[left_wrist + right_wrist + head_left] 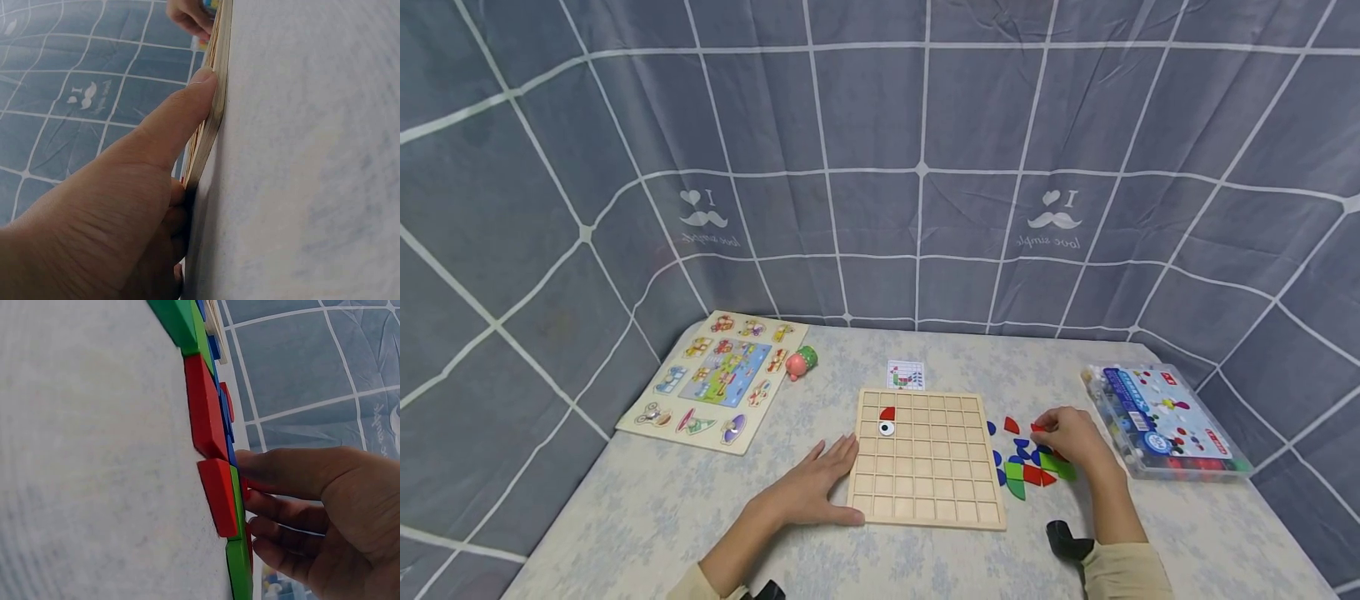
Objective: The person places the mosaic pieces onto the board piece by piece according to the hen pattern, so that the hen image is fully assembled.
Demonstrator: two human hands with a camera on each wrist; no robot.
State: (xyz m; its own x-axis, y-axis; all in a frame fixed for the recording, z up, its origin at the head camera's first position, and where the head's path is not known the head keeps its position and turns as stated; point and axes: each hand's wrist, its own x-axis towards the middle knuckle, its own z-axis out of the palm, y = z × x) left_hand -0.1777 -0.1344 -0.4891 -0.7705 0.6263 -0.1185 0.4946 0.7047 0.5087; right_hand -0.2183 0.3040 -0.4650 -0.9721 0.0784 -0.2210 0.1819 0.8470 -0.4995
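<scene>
My left hand (pixel 811 487) lies at the left edge of a wooden grid board (pixel 925 527), fingers straight and thumb extended. In the left wrist view the thumb (pixel 178 115) presses along the board's rim. A red quarter-circle piece (pixel 887 413) and a white eye disc (pixel 887 428) sit in neighbouring cells near the board's upper left. Right of the board, my right hand (pixel 1071 437) pinches a red piece (pixel 1038 427) between thumb and fingertips. Loose pieces lie around it: blue half-discs (pixel 1021 444), green pieces (pixel 1015 488) and red pieces (pixel 205 406).
Behind the board lies a small pattern card (pixel 906 375). A picture puzzle board (pixel 726 383) and a pink-and-green toy (pixel 801 363) are at left. A clear plastic box (pixel 1172 421) of colourful parts stands at right. A grey checked curtain (pixel 880 217) hangs behind the table.
</scene>
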